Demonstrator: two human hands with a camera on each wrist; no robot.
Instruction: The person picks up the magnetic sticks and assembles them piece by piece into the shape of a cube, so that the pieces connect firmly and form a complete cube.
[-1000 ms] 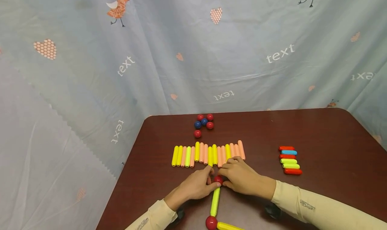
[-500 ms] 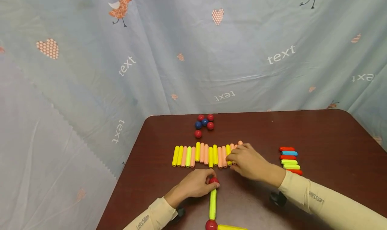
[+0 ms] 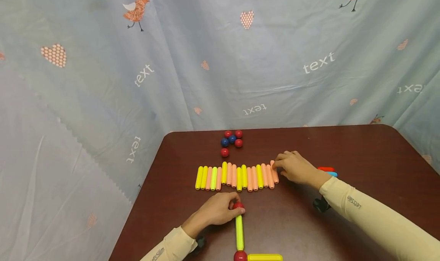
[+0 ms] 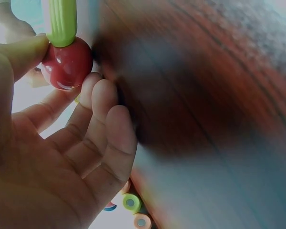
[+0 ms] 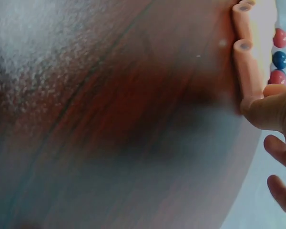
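My left hand (image 3: 217, 208) pinches a red ball (image 4: 69, 67) between thumb and fingers. A lime-green magnetic stick (image 3: 239, 232) joins this ball to a second red ball (image 3: 240, 256) nearer me. From that second ball a yellow stick (image 3: 264, 257) extends rightward. At the right end of the row, my right hand (image 3: 296, 168) pinches the far end of a peach stick (image 5: 249, 69) with thumb and index finger. That stick lies next to the others in the row; its far tip is partly covered by the fingers.
A row of yellow, peach and lime sticks (image 3: 224, 173) crosses the dark table (image 3: 192, 146). Behind it sit several red balls (image 3: 224, 152) and two blue balls (image 3: 232, 139). Red (image 3: 325, 169) and blue sticks (image 3: 330, 174) show beyond my right forearm, which hides others.
My right hand has left the red ball and moved right and away to the row's last peach stick. The left hand has kept its hold, shifting the ball and lime stick slightly left.
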